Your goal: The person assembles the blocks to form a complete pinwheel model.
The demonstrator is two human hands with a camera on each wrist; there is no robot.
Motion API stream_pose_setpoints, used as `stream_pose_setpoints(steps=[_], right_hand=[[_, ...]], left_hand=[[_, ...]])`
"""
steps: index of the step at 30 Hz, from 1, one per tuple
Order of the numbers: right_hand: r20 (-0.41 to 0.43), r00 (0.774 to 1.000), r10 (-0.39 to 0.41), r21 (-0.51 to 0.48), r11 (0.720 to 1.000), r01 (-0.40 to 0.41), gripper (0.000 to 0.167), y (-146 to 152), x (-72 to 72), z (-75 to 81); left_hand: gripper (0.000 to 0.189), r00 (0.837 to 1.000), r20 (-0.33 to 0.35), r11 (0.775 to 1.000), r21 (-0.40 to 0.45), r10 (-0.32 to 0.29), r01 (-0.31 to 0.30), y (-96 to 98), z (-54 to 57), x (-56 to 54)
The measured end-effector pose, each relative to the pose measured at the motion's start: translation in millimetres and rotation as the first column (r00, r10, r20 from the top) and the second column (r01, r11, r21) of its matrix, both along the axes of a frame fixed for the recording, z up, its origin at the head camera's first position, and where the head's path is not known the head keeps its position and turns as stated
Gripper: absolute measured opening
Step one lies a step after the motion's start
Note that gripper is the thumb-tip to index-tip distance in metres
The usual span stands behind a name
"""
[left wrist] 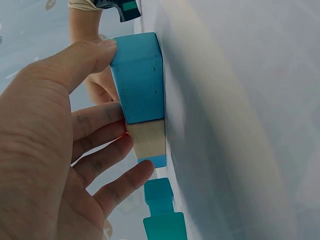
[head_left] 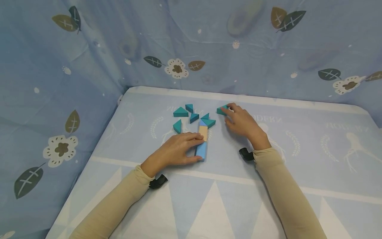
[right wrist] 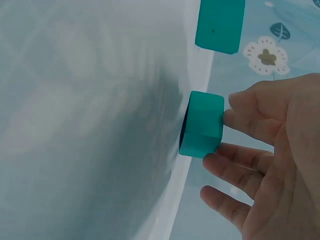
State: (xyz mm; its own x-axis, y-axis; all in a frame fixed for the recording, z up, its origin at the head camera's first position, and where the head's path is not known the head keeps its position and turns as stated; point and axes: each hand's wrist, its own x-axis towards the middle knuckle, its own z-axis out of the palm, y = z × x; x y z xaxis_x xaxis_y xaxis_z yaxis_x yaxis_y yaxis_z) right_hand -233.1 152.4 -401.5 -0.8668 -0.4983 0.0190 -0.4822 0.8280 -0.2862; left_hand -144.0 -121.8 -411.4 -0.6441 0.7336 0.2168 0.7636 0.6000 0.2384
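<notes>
My left hand (head_left: 179, 149) rests beside a column of blocks. Its thumb touches the near end of a long blue block (left wrist: 140, 80), and fingertips touch the side of a pale wooden block (head_left: 203, 132). Beyond the wooden block sits a small blue triangle (head_left: 203, 123), with a green triangular block (head_left: 210, 123) and a small teal triangle (head_left: 205, 116) at its far end. Farther right, my right hand (head_left: 243, 122) holds another green triangular block (right wrist: 202, 125) by its fingertips at the table surface. Fingers partly cover that block in the head view.
Left of the column's far end lie several loose triangles: a green one (head_left: 180, 112), an upright-looking green one (head_left: 177, 126), and two dark teal ones (head_left: 189, 108). The patterned tabletop (head_left: 322, 159) meets a blue curtain (head_left: 226, 49) at its back and left.
</notes>
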Motion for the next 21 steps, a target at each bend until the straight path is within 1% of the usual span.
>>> stream_pose_setpoints(steps=[5, 12, 16, 21], right_hand=[[-0.005, 1.0, 0.015, -0.035, 0.999, -0.015, 0.048, -2.1, -1.6, -1.2], [0.052, 0.998, 0.042, -0.097, 0.995, -0.036, 0.048, 5.6, -5.5, -4.7], [0.067, 0.997, 0.045, -0.094, 0.995, -0.038, 0.05, 6.7, -5.5, -5.3], [0.064, 0.997, 0.034, -0.081, 0.996, -0.029, 0.05, 5.0, -5.5, -5.2]], left_hand=[[0.058, 1.0, -0.005, 1.0, 0.008, 0.0, 0.0, -1.0, -0.5, -0.3], [0.058, 1.0, -0.002, 1.0, 0.011, -0.004, 0.004, -0.8, -0.5, -0.1], [0.058, 1.0, -0.005, 1.0, 0.007, -0.004, 0.004, -0.4, -0.6, -0.4], [0.058, 1.0, -0.001, 1.0, 0.001, -0.003, 0.003, -0.1, -0.1, -0.1]])
